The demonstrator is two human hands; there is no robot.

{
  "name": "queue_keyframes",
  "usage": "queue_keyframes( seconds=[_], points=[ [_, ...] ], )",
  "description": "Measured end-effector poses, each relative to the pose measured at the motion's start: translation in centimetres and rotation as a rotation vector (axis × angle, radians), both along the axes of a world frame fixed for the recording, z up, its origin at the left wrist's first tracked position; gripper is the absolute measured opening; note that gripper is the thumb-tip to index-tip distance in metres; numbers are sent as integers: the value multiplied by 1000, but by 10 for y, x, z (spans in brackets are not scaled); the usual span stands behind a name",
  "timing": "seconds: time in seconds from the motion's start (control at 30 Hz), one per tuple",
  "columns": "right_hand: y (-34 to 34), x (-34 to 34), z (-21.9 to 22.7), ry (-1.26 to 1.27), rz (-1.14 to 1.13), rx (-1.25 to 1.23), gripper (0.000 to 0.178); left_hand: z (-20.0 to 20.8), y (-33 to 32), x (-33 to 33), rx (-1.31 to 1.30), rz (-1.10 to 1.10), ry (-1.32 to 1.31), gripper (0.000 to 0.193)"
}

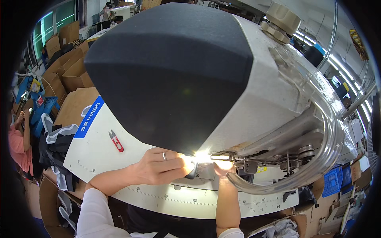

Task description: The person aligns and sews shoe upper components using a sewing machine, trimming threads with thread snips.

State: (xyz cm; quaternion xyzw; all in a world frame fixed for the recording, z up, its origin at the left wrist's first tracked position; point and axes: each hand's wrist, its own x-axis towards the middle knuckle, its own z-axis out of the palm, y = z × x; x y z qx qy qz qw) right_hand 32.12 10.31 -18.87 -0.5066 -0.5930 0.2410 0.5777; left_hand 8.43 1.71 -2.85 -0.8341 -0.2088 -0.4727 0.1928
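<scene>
One industrial sewing machine with a pale metal body and a dark grey angular plastic cover (170, 75) is set over one white worktop (99, 154) that is edged with printed scale marks. Two bare hands are seen beneath the machine head. The left hand (162, 166), on which one silver ring (164, 156) is worn, is held with its fingers curled and drawn close together. One small dark rounded piece (192, 170) is seen right at its fingertips, beside one white glare of light (203, 156); whether it is gripped cannot be told. The right hand (223, 169) is raised to the underside of the head, just right of the glare, and is partly covered by one thick clear plastic tube (335, 148); its grip cannot be told either.

One pair of red-handled thread snips (116, 141) is laid on the worktop, apart from the left hand. One blue strip (89, 117) is fixed along the worktop's left edge. One ribbed beige knob (283, 22) is mounted on the machine. Several brown cardboard boxes (75, 75) are stacked at the left, their exact number hidden, above several black pieces with pale grey curved parts (61, 134). One co-worker in a pink top (20, 148) is seen at the left rim.
</scene>
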Motion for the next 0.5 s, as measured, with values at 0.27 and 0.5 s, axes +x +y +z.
queue_keyframes(
  seconds=[0.27, 0.5],
  points=[
    [1, 3, -5, 88, 2, 11, 15, 0, 1, -6, -31, -6, 4, 14],
    [-2, 9, -16, 154, 31, 23, 15, 0, -2, -6, -49, 3, 36, 15]
  ],
)
